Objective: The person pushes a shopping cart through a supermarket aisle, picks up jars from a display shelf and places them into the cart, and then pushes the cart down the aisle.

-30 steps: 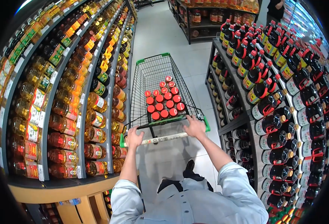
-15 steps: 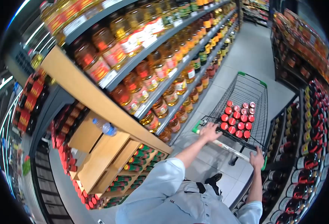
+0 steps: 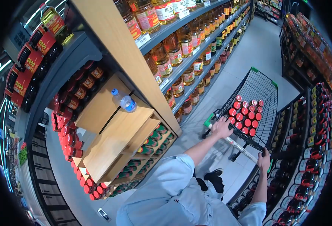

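My left hand [image 3: 222,128] is closed on the handlebar [image 3: 242,150] of a wire shopping cart [image 3: 254,89] with green corner pieces, near the handlebar's left end. Toward the other end, my right hand [image 3: 264,161] is wrapped round the same bar. Inside the basket stand several red-capped jars [image 3: 245,118], grouped close together at the end nearest me; their sides are mostly hidden from above.
Shelves of oil bottles [image 3: 188,75] run along the aisle's left. A clear plastic bottle [image 3: 128,103] stands on a wooden display unit [image 3: 111,145] beside red-lidded jars [image 3: 69,141]. Dark bottles [image 3: 301,175] line the right side. Pale floor tiles [image 3: 245,49] stretch ahead.
The view has shifted: the wooden unit and its plastic bottle look larger and sit further right. The cart appears slightly further right in view. Both hands stay on the handlebar.
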`<state>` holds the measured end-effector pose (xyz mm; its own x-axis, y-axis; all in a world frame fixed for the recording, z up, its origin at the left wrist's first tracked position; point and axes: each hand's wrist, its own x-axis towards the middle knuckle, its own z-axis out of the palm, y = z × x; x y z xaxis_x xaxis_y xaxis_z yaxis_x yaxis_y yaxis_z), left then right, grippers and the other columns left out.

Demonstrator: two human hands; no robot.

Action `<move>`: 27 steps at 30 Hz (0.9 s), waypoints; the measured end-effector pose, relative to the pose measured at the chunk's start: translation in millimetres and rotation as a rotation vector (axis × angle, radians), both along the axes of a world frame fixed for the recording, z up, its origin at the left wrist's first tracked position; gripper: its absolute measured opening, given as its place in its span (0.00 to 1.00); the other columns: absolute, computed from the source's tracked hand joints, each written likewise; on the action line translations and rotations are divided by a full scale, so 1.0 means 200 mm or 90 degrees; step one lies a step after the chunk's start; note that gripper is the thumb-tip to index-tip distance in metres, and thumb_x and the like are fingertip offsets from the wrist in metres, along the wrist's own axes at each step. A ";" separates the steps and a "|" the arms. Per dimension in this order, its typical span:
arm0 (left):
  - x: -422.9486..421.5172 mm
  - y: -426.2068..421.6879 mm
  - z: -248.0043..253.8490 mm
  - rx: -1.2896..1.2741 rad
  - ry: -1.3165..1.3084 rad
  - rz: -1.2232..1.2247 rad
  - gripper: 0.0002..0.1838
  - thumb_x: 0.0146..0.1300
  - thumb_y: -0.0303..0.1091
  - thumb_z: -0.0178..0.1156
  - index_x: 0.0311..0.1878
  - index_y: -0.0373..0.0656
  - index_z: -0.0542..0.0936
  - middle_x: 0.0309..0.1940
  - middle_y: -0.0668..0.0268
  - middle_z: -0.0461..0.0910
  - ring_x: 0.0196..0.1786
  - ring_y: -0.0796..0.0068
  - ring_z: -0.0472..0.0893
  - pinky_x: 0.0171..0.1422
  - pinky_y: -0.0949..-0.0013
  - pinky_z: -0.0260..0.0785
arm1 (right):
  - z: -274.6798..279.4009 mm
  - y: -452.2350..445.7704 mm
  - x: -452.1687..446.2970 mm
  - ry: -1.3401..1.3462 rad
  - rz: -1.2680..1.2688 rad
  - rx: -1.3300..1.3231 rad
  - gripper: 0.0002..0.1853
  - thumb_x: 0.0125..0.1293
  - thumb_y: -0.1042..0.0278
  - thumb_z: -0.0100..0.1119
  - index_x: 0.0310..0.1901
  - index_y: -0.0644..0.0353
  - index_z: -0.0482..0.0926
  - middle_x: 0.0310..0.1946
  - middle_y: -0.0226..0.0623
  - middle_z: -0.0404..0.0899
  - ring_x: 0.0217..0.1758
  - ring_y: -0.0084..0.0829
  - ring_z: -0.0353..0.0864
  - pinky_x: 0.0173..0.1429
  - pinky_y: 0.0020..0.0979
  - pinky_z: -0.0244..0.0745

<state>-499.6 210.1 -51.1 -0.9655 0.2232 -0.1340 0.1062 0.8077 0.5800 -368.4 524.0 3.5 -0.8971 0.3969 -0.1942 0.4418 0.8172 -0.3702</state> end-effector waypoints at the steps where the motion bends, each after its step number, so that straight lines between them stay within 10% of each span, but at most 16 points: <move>1: 0.04 -0.02 0.03 -0.005 -0.012 -0.002 0.37 0.59 0.56 0.63 0.67 0.45 0.74 0.65 0.54 0.73 0.76 0.55 0.62 0.73 0.51 0.64 | -0.01 -0.01 0.04 -0.002 0.006 0.003 0.30 0.65 0.59 0.57 0.69 0.54 0.72 0.67 0.45 0.74 0.68 0.45 0.75 0.71 0.38 0.69; 27: 0.93 -0.47 0.06 -0.035 0.079 0.016 0.29 0.55 0.50 0.67 0.60 0.52 0.81 0.61 0.63 0.79 0.68 0.61 0.75 0.71 0.58 0.68 | 0.00 -0.39 0.96 -0.038 0.015 0.022 0.35 0.63 0.48 0.55 0.71 0.50 0.67 0.69 0.46 0.69 0.57 0.50 0.83 0.56 0.50 0.80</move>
